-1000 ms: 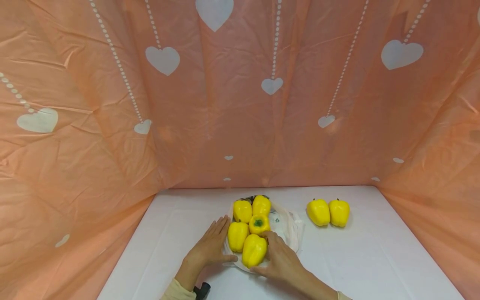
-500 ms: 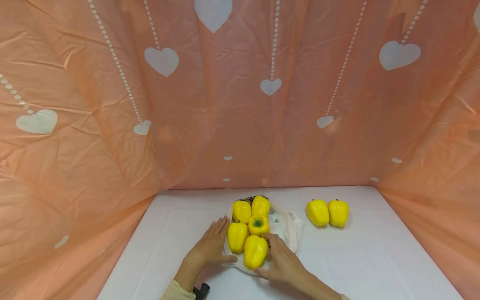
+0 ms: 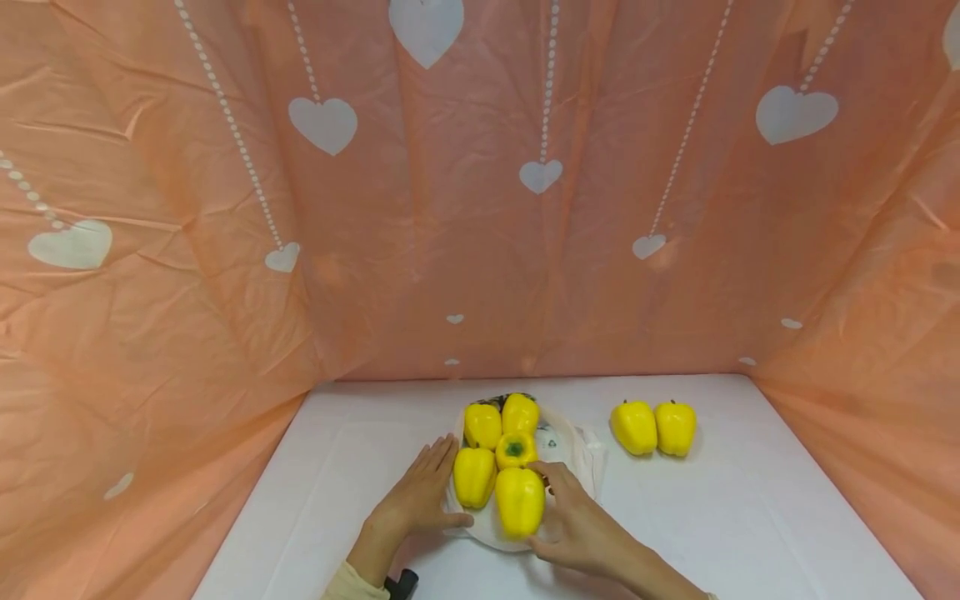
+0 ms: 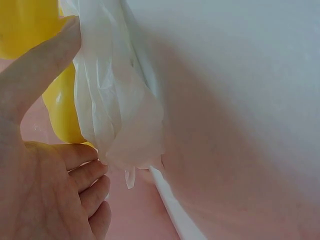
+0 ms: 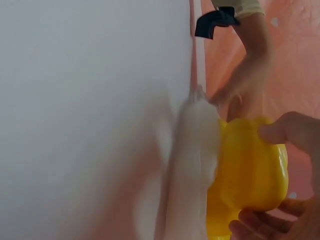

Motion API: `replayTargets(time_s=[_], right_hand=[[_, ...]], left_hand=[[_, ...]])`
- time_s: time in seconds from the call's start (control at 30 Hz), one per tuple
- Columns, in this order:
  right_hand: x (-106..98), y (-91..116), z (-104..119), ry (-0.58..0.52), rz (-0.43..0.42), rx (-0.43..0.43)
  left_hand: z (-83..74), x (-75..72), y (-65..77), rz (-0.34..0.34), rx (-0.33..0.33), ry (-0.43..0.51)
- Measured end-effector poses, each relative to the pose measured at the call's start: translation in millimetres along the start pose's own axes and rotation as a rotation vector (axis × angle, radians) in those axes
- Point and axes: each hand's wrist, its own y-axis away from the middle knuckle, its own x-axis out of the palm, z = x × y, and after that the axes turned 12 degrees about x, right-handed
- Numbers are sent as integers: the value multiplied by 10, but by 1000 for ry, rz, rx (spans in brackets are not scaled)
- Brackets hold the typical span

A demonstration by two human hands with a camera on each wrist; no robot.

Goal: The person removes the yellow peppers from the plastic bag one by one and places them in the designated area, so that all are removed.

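In the head view my right hand (image 3: 581, 521) holds a yellow bell pepper (image 3: 521, 502) between thumb and fingers, over the near part of a white plastic bag (image 3: 577, 454). The right wrist view shows the thumb on one side of this pepper (image 5: 255, 165) and fingers on the other. My left hand (image 3: 420, 492) lies along the bag's left edge, fingers straight and thumb spread. The left wrist view has its thumb and fingertips right at the bunched bag (image 4: 112, 100). Several more yellow bell peppers (image 3: 474, 477) sit in the bag, one with its green stem end (image 3: 516, 448) up.
Two yellow bell peppers (image 3: 654, 427) stand side by side on the white table (image 3: 720, 517), right of the bag. An orange curtain (image 3: 480, 250) with white hearts encloses the back and sides. A black strap (image 3: 402, 583) sits at my left wrist.
My right hand has shifted a little to the right with the bell pepper, which now stands more upright and farther from the pepper at its left. The left hand stays in place.
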Motion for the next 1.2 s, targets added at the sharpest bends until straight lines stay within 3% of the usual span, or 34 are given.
replayTargets(time_s=[0.47,0.9,1.2], right_hand=[[-247,58,-168,45,-84,-127],[-502,100,-383,59,-133,-136],[-678,105,-553,40,-180,-191]], left_hand=[[-11,9,6,1,-17,17],[-21,8,-6,8,-19,15],[-33,-3,-8,6,-29,23]])
